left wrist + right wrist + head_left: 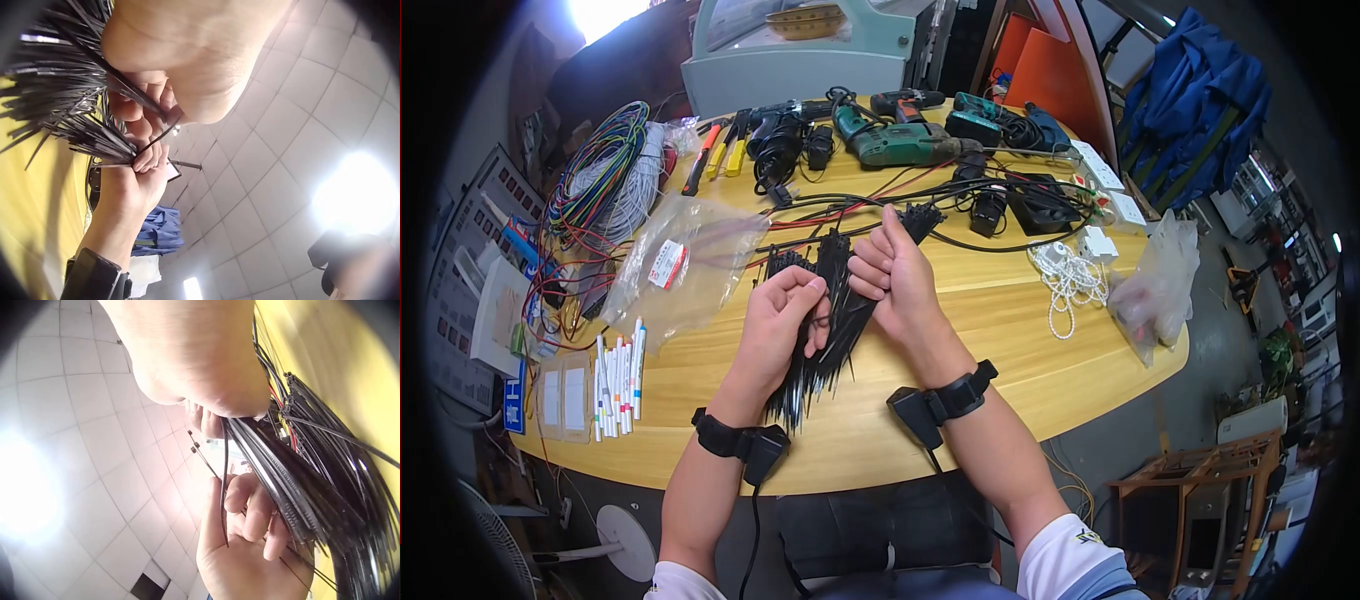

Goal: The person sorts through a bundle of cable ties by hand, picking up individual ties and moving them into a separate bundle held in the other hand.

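Observation:
My right hand (903, 280) grips a bundle of black cable ties (281, 481), its fingers curled round them near the head end. The tails fan out downward toward the table. Close by on the left, my left hand (775, 325) has curled fingers and pinches a few thin cable ties; in the right wrist view their small square heads (194, 447) stick up beyond the thumb. One tie (159, 139) stretches between the two hands in the left wrist view. More black cable ties (795, 390) lie in a pile on the wooden table beneath both hands.
Behind the hands lie black cables, a green drill (895, 145) and other power tools. To the left are a clear plastic bag (710, 235), several marker pens (620, 380) and coiled wires (615, 170). White beaded cord (1065, 275) and a filled plastic bag (1155, 290) sit right.

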{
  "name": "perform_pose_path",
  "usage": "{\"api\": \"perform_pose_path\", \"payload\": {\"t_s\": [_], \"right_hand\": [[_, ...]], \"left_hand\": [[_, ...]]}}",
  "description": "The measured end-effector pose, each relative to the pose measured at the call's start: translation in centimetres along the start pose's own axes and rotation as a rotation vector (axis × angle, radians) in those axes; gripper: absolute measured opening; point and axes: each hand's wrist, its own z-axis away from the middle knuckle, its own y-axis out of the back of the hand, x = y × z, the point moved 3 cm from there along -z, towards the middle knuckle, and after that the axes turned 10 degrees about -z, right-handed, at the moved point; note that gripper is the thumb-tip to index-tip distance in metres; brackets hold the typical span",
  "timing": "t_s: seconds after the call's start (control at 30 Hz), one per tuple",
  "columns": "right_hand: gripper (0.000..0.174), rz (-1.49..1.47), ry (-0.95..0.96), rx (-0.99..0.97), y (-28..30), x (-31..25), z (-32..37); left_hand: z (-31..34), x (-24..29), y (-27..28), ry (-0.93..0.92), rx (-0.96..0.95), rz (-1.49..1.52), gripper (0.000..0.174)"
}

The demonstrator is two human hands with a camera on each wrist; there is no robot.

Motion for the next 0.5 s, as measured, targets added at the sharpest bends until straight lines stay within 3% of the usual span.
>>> {"api": "perform_pose_path", "payload": {"t_s": [0.17, 0.37, 0.5], "right_hand": [[0.041, 0.074, -0.002, 0.075, -1.0, -0.2, 0.4], [0.025, 0.147, 0.014, 0.026, -0.7, 0.4, 0.4], [0.021, 0.091, 0.145, 0.070, -0.6, -0.5, 0.4]], "left_hand": [[0.1, 0.1, 0.1, 0.034, -0.038, 0.002, 0.017], [0.2, 0.2, -0.3, 0.026, -0.077, -0.020, 0.017], [0.3, 0.3, -0.4, 0.018, -0.082, -0.047, 0.019]]}}
